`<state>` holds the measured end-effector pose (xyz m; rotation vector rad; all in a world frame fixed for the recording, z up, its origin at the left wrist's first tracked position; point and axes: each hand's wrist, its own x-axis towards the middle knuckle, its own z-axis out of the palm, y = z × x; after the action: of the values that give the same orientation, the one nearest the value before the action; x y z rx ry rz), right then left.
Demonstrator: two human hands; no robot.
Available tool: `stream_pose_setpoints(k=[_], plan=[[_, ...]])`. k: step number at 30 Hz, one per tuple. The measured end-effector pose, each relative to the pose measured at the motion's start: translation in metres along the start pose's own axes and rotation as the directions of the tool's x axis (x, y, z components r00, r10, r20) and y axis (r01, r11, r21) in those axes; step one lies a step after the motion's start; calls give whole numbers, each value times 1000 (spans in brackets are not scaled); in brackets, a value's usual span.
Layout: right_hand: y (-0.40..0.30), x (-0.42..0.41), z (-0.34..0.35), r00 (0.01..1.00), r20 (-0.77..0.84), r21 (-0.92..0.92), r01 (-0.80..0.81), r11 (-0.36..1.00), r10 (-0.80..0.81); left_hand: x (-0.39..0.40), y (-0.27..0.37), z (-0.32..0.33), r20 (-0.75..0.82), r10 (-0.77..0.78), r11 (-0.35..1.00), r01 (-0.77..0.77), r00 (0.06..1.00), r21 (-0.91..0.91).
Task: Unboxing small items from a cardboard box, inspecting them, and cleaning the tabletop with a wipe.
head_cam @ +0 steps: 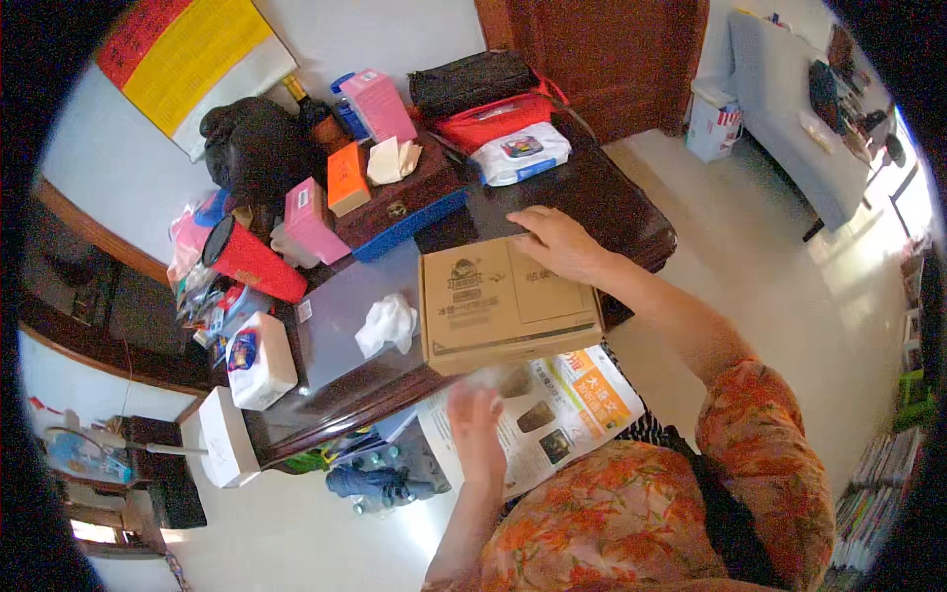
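Observation:
A closed cardboard box (473, 311) with printed writing and a drawn figure on its lid lies at the front edge of the dark wooden table (607, 200). My right hand (558, 244) rests on the box's far right corner, its fingers extended. Blurred by motion, my left hand (477, 429) is below the box's near side with nothing seen in it. Beneath that hand a printed newspaper (547, 422) with pictures and an orange block spreads across my lap. Left of the box sits a crumpled white tissue (388, 325).
A red cylinder (255, 260), pink boxes (314, 222), an orange box (348, 177) and a wipes pack (521, 152) crowd the table's back and left. A tissue pack (260, 362) lies near the left end. Bottles (381, 485) are on the floor below.

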<state>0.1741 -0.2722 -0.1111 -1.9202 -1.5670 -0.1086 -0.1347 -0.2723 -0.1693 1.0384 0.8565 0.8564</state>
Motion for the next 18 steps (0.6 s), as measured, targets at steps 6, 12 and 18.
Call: stream_pose_setpoints(k=[6, 12, 18], plan=[[19, -44, -22, 906, -312, 164, -244, 956, 285, 23, 6, 30, 334, -395, 883, 454, 856, -120], [-29, -112, -7, 885, -296, 323, -261, 909, 360, 51, 15, 55, 274, -483, 734, 555, 832, -392], [-70, -137, -18, 780, -40, 788, -359, 500, 624, 51, -8, 67, 275, -400, 760, 484, 874, -434]])
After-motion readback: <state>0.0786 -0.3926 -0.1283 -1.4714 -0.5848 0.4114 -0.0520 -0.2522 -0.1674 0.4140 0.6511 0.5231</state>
